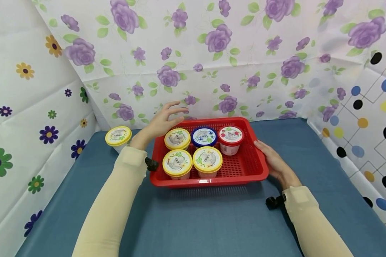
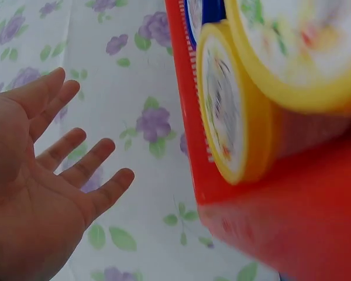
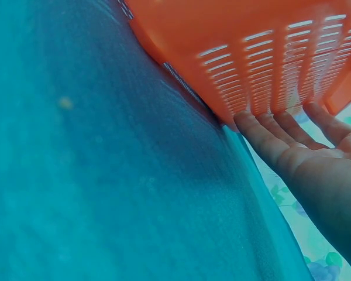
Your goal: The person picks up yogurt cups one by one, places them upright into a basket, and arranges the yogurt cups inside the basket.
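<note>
A red slotted plastic basket (image 1: 209, 182) holds lidded tubs on its left side. At its back stand a yellow-lidded tub (image 1: 177, 138), a blue-lidded tub (image 1: 204, 136) and a red-lidded tub (image 1: 230, 137). In front are two more yellow-lidded tubs, one at the left (image 1: 177, 163) and one beside it (image 1: 207, 159). My left hand (image 1: 164, 122) is raised over the basket's back-left corner, fingers spread, holding nothing. My right hand (image 1: 276, 164) touches the basket's right side; in the right wrist view its extended fingers (image 3: 263, 137) lie against the slotted wall.
Outside the basket, another yellow-lidded tub (image 1: 118, 137) stands at the left by my left wrist, partly hidden. A blue-grey cloth (image 1: 199, 225) covers the table. Flowered sheeting (image 1: 193, 67) rises behind, with patterned sheets at both sides.
</note>
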Demonstrator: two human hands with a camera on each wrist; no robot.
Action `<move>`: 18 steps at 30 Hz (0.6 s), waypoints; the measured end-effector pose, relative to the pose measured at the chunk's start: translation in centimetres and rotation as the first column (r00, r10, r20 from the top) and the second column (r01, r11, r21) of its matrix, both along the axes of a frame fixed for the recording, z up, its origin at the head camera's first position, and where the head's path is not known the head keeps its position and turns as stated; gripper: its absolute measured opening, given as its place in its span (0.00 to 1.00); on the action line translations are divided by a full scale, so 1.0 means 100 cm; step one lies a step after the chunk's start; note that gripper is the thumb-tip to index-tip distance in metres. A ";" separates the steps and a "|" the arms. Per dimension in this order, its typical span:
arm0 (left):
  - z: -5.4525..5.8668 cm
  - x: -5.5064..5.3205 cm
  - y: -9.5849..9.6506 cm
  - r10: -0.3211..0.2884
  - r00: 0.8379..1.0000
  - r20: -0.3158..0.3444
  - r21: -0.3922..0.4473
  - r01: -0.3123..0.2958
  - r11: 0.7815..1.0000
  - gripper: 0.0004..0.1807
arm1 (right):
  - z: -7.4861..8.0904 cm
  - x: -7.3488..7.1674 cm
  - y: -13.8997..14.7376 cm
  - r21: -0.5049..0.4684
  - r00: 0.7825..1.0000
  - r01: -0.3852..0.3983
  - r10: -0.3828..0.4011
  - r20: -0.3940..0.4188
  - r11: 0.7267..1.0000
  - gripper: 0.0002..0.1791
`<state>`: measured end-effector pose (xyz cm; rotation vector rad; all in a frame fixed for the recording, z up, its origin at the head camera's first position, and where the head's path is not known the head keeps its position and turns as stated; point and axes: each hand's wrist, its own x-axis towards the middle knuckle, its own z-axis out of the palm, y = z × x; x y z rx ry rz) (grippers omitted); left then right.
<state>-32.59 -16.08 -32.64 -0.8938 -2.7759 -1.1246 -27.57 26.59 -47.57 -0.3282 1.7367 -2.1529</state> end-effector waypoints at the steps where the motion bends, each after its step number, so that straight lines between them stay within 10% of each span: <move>1: -0.002 0.001 -0.005 0.007 1.000 -0.006 0.000 -0.007 1.000 0.23 | 0.000 0.000 0.000 0.001 1.000 0.000 0.000 0.000 1.000 0.31; 18: -0.007 0.019 -0.072 0.111 0.992 0.053 0.042 -0.113 0.993 0.26 | 0.000 0.000 -0.001 -0.020 1.000 -0.008 0.008 -0.002 1.000 0.29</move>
